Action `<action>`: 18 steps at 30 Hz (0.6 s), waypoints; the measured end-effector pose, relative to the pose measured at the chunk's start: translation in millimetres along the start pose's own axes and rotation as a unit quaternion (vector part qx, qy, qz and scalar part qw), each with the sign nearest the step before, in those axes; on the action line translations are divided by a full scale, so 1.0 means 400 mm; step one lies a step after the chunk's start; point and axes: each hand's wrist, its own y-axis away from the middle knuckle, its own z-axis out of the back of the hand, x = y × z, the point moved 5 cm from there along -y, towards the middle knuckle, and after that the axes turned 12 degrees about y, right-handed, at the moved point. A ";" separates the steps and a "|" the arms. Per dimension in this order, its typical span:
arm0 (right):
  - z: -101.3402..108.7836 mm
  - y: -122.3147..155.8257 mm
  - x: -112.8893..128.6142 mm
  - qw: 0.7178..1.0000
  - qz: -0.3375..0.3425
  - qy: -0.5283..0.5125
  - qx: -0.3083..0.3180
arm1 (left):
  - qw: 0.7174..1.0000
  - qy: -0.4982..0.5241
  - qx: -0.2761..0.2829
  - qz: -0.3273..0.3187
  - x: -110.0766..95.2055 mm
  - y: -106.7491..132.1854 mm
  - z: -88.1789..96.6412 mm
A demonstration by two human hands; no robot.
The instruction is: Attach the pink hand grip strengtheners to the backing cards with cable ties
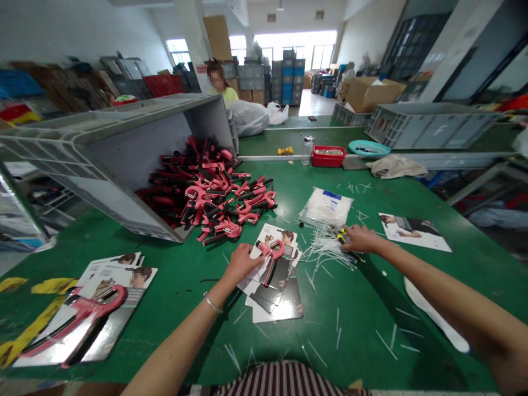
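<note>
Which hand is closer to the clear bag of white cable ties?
Right. The right hand is just below and right of the bag of cable ties; the left hand is farther left, on the printed cards.

Daylight is flooding in through the glaring rectangular far windows (295,50), while fisheye distortion is bending the edges.

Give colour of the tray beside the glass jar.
That tray is red, in the head view.
</note>
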 end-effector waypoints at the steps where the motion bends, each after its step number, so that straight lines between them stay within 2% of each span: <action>1: -0.003 0.005 -0.004 1.000 0.008 -0.001 -0.005 | 1.000 -0.011 -0.004 -0.014 -0.009 -0.003 0.011; 4: -0.007 0.012 -0.019 0.999 0.041 -0.013 -0.011 | 0.999 -0.018 -0.006 -0.040 -0.031 -0.006 0.041; 6: -0.006 0.013 -0.028 0.998 0.060 -0.021 -0.018 | 1.000 0.027 -0.003 0.004 -0.026 -0.002 0.050; 8: -0.004 0.017 -0.030 0.996 0.075 -0.023 -0.030 | 0.992 0.096 0.011 0.084 -0.009 0.012 0.041; 10: -0.005 0.026 -0.025 0.994 0.091 -0.030 -0.043 | 0.965 0.202 0.044 0.159 0.007 0.037 0.013; 13: -0.012 0.045 -0.016 0.991 0.107 -0.047 -0.061 | 0.904 0.363 0.091 0.205 0.013 0.080 -0.037; 15: -0.017 0.056 -0.017 0.993 0.077 -0.023 -0.087 | 0.875 0.426 0.088 0.214 0.017 0.106 -0.055; 18: -0.028 0.067 -0.023 0.994 -0.003 0.035 -0.108 | 0.835 0.500 0.051 0.222 0.023 0.141 -0.061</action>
